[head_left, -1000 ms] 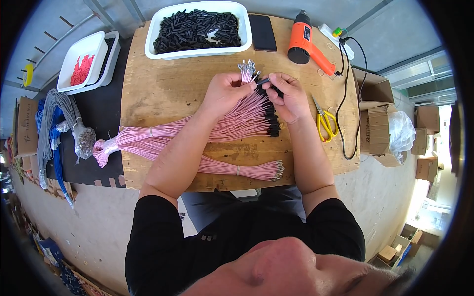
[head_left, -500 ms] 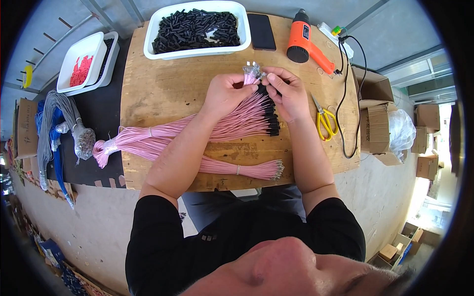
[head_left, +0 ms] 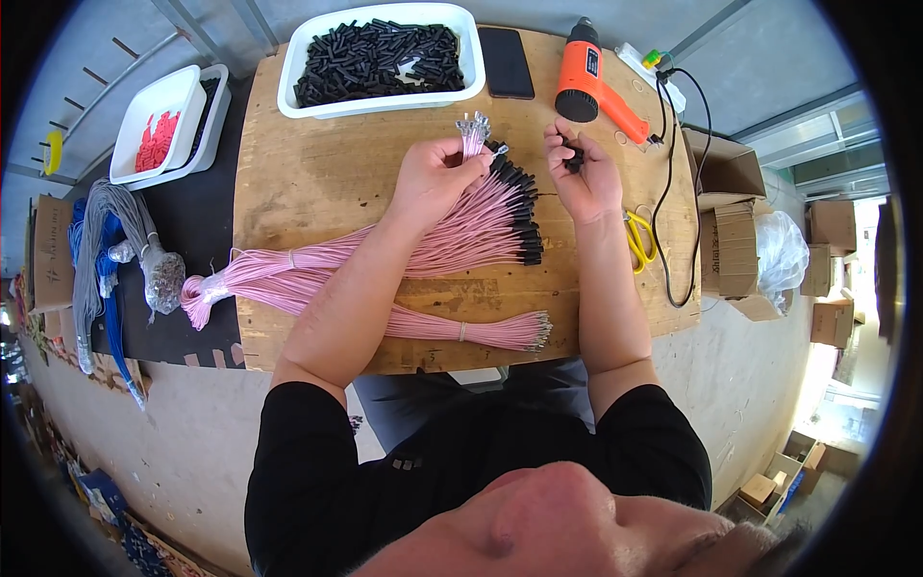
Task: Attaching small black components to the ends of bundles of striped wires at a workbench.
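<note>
My left hand (head_left: 435,183) is closed on a small bunch of pink wires, their bare metal terminals (head_left: 473,125) standing up above the thumb. One terminal sticks out apart, beside the thumb tip. Under this hand fans a large bundle of pink wires (head_left: 452,236), many ends covered with black sleeves (head_left: 529,216). To the right, clear of the wires, my right hand (head_left: 591,183) is turned palm up with curled fingers around several loose black sleeves (head_left: 572,156). A second tied bundle of pink wires (head_left: 433,325) with bare metal ends lies nearer me.
Behind the hands stand a white tub (head_left: 385,101) of black sleeves, a dark phone (head_left: 506,62) and an orange heat gun (head_left: 591,82). Yellow-handled scissors (head_left: 638,240) lie right, beside a black cord (head_left: 694,260). A white tub with red pieces (head_left: 159,141) sits at left.
My right hand has moved right, away from the wire ends, and turned so the black sleeves in it show. My left hand has shifted slightly left, still holding the wires.
</note>
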{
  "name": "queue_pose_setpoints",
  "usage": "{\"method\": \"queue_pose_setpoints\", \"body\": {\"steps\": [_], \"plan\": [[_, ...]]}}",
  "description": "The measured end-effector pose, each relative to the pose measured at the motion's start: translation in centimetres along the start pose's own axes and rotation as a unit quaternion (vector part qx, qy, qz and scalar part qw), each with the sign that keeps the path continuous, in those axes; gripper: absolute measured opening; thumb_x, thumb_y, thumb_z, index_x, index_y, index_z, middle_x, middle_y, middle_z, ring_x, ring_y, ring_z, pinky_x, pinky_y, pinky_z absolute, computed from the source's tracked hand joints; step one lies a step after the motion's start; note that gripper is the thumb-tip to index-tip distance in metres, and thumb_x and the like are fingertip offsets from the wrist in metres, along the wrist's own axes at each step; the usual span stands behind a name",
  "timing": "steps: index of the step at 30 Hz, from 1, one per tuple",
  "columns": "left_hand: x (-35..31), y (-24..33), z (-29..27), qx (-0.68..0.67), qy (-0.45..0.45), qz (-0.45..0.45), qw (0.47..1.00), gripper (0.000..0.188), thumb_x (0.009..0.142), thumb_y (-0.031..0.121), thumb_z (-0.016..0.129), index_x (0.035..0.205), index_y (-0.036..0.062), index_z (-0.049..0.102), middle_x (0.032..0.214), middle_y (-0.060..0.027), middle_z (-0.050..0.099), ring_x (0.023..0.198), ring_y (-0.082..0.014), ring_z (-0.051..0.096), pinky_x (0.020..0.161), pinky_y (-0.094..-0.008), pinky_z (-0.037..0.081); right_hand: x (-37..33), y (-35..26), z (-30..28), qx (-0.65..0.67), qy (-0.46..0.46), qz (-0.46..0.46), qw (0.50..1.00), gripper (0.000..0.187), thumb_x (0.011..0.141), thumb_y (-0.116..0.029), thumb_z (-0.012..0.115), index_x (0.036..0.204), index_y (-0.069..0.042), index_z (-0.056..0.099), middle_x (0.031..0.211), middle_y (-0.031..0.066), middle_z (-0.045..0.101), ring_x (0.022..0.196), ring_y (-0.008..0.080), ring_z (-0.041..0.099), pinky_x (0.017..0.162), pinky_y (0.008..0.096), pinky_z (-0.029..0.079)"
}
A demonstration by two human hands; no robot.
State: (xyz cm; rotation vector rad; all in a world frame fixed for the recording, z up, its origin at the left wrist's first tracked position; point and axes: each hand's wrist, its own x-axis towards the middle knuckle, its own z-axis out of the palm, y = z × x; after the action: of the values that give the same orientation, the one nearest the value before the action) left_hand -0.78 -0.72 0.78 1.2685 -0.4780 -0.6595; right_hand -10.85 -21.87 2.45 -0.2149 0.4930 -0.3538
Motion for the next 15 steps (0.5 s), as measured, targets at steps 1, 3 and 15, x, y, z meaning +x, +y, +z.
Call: {"method": "queue_pose_setpoints", "body": {"steps": [1, 3, 15], "plan": [[0.0, 0.0, -0.1, 0.009, -0.006, -0.003, 1.000, 0.013, 0.092, 0.006, 0.070, 0.100, -0.0040, 0.071, 0.081, -0.0021, 0.067, 0.069, -0.0061, 0.058, 0.063, -0.0214, 0.048, 0.4, -0.3, -0.6, -0.004, -0.011, -0.003, 1.000, 0.029, 0.101, -0.003, 0.045, 0.127, 0.010, 0.050, 0.110, 0.0185, 0.052, 0.083, 0.0182, 0.049, 0.062, 0.0203, 0.043], [0.0, 0.1, 0.0, 0.017, -0.014, -0.005, 1.000, 0.014, 0.092, 0.005, 0.070, 0.103, -0.0049, 0.070, 0.083, -0.0034, 0.067, 0.070, -0.0081, 0.060, 0.065, -0.0219, 0.049, 1.1, -0.4, -1.8, -0.022, -0.048, 0.004, 0.999, 0.028, 0.102, -0.002, 0.045, 0.127, 0.009, 0.051, 0.110, 0.0178, 0.053, 0.082, 0.0170, 0.049, 0.060, 0.0198, 0.042], [0.1, -0.2, -0.1, -0.001, -0.023, 0.004, 1.000, 0.009, 0.092, 0.006, 0.068, 0.089, -0.0022, 0.068, 0.072, 0.0001, 0.063, 0.062, -0.0047, 0.053, 0.055, -0.0219, 0.042, 0.5, 0.6, -1.3, -0.125, -0.146, -0.003, 0.981, 0.019, 0.100, -0.001, 0.048, 0.118, 0.004, 0.054, 0.110, 0.0185, 0.060, 0.078, 0.0148, 0.051, 0.059, 0.0198, 0.042]]}}
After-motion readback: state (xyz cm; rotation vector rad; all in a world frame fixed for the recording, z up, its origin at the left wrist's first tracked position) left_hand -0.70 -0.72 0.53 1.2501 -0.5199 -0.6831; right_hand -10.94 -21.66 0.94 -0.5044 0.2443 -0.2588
